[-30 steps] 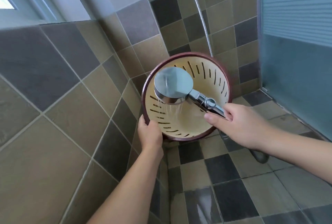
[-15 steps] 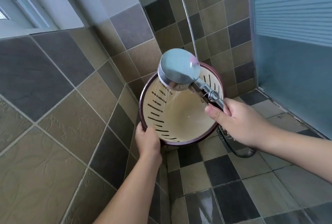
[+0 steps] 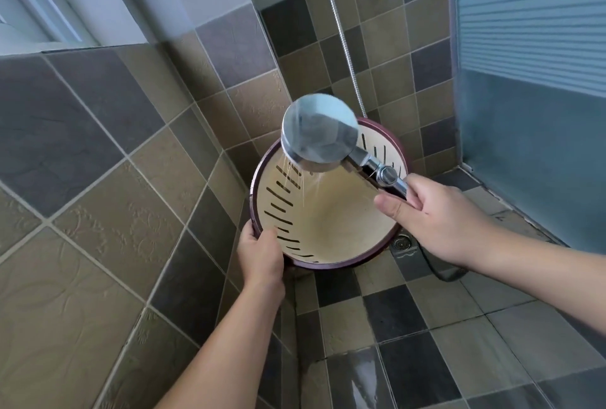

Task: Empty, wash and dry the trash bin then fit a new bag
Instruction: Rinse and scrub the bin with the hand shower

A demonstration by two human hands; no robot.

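Slotted cream trash bin (image 3: 341, 221), maroon rim gripped by left hand (image 3: 262, 253); right hand (image 3: 436, 218) clasping chrome shower head (image 3: 319, 133), water spraying inside.

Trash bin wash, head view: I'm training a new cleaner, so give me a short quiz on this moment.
1. True or false: the left hand grips the near rim of the trash bin.
2. Multiple choice: the shower head in the right hand sprays onto
A) the floor drain
B) the bin's slotted inner wall
C) the glass door
3. Fill in: the bin stands in a tiled ____ of the shower.

Key
1. True.
2. B: thin streams fall onto the left inner wall.
3. Corner.
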